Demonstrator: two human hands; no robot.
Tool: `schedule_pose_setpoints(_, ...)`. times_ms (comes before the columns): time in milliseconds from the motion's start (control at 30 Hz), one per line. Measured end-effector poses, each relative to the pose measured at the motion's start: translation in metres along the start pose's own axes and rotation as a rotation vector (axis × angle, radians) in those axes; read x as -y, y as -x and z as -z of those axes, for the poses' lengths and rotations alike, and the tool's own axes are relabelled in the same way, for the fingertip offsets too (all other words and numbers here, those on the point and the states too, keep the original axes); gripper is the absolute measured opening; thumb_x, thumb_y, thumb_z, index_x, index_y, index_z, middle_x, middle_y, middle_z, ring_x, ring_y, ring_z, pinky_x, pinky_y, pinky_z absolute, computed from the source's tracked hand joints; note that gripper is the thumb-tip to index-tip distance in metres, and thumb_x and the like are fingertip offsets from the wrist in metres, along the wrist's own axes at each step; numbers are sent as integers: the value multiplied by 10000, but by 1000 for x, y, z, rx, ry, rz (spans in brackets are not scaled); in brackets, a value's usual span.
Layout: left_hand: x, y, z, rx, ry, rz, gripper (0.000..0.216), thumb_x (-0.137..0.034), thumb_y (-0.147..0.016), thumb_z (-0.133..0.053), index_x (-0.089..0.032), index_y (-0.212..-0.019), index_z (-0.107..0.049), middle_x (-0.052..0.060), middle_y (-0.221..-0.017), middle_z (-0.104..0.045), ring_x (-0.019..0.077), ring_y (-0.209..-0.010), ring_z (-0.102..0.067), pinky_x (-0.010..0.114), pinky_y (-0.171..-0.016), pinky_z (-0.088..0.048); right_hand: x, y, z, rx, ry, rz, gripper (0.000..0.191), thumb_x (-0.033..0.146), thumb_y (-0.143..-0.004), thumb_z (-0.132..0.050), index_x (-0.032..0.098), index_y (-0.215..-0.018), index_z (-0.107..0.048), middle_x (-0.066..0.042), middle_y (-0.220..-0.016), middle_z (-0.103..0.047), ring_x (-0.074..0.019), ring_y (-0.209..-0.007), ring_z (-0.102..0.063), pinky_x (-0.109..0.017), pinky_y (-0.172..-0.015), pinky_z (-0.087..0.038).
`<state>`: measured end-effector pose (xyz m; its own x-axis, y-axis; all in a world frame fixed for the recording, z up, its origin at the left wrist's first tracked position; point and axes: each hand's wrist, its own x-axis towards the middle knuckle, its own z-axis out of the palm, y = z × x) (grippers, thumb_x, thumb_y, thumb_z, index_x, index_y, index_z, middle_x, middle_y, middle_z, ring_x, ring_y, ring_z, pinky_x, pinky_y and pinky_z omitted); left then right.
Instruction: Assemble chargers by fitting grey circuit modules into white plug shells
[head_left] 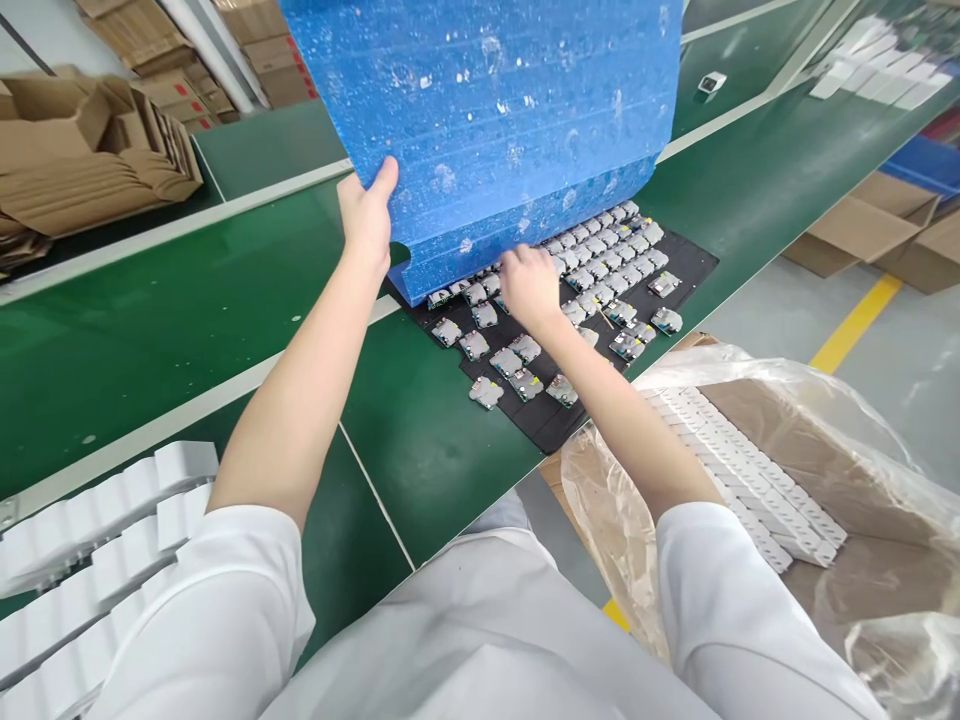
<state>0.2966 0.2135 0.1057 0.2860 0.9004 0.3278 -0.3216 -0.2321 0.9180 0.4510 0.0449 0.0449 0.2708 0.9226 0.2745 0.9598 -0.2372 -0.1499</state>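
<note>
A large blue plastic sheet or bin (pixel 510 120), scuffed with white marks, stands tilted over the bench. My left hand (pixel 367 215) is closed on its left edge, thumb on the near face. Beneath its lower edge, many small circuit boards (pixel 600 270) with grey parts lie in rows on a black mat (pixel 544 425). My right hand (pixel 531 288) is among these boards, right by the blue lower edge. Its fingers are curled, and what they hold, if anything, is hidden. Looser boards (pixel 486 392) lie at the near left of the mat.
White block-shaped parts (pixel 97 550) stand in rows at lower left on the green bench (pixel 405 440). To my right, a plastic-lined carton (pixel 870 480) holds white strips. Flattened cardboard (pixel 97 165) is stacked at far left. A small white device (pixel 712 84) sits beyond the belt.
</note>
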Motion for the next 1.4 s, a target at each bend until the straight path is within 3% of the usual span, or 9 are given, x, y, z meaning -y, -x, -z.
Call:
schedule_pose_setpoints(100, -3, 2, -3, -12, 62, 15, 55, -181, -974, -665, -207, -1023, -672, -69, -1001, -787, 209, -1266, -602, 346, -1186, -437, 39, 15, 6, 110, -30, 268, 454, 131, -1016, -320, 118, -1344, -634, -198, -1330, -597, -315, -1211, -528, -429, -1032, -425)
schedule_pose_setpoints(167, -3, 5, -5, -6, 83, 43, 81, -177, -990, -640, -210, -1062, -660, -71, -1004, -786, 205, -1312, -574, 344, -1201, -416, 55, 22, 5, 155, -22, 344, 482, 128, -1013, -342, 142, -1435, -575, -202, -1410, -540, -321, -1263, -483, -425, -1047, -416)
schedule_pose_setpoints(267, -3, 10, -5, 3, 62, 84, 89, -207, -1015, -612, -223, -1099, -638, -85, -1039, -781, 186, -1322, -551, 344, -1222, -392, 63, 26, 1, 185, 2, 338, 512, 103, -1002, -345, 133, -1477, -534, -220, -1372, -535, -339, -1251, -464, -446, -1050, -402)
schedule_pose_setpoints(433, 0, 12, -4, 14, 4, 50, 64, -244, -1009, -643, -180, -1010, -650, -63, -981, -766, 140, -1128, -612, 269, -1117, -465, 63, 29, -4, 213, 26, 325, 533, 92, -997, -321, 94, -1498, -504, -235, -1366, -522, -357, -1257, -447, -447, -1049, -395)
schedule_pose_setpoints(600, 2, -7, -4, -15, -66, -78, 315, -371, -786, -884, -142, -919, -715, 14, -993, -755, 211, -1065, -670, 386, -1090, -491, 64, 33, -6, 262, 27, 313, 571, 124, -1019, -334, 76, -1586, -378, -243, -1377, -541, -370, -1247, -484, -462, -1019, -436)
schedule_pose_setpoints(767, 0, -25, -7, -13, -67, -111, 169, -253, -764, -893, -202, -844, -753, 12, -965, -773, 197, -977, -686, 357, -1022, -518, 67, 33, -6, 301, 19, 274, 442, 214, -1060, -349, 88, -1408, -591, -244, -1395, -532, -375, -1258, -520, -454, -992, -461)
schedule_pose_setpoints(1033, -3, -33, -7, 14, -74, -236, 362, -567, -550, -960, -324, -734, -764, -43, -846, -769, 219, -880, -656, 365, -926, -531, 59, 24, -5, 249, -58, 222, 435, 231, -1087, -292, 81, -1279, -652, -188, -1257, -663, -298, -1182, -608, -379, -1020, -443)
schedule_pose_setpoints(1233, -5, -36, -11, -31, -62, -205, 268, -450, -624, -957, -309, -713, -746, -27, -828, -757, 207, -866, -645, 355, -896, -533, 60, 5, -19, 199, -132, 330, 482, 172, -1054, -308, 51, -1451, -553, -222, -1491, -541, -306, -1394, -475, -441, -1147, -377)
schedule_pose_setpoints(1400, -7, -42, -12, -40, -27, -201, 236, -394, -641, -959, -324, -710, -745, -52, -848, -766, 201, -901, -664, 348, -923, -551, 73, 2, -27, 168, -107, 292, 535, 333, -1078, -355, 71, -1531, -466, -250, -1476, -521, -360, -1411, -432, -494, -1098, -417)
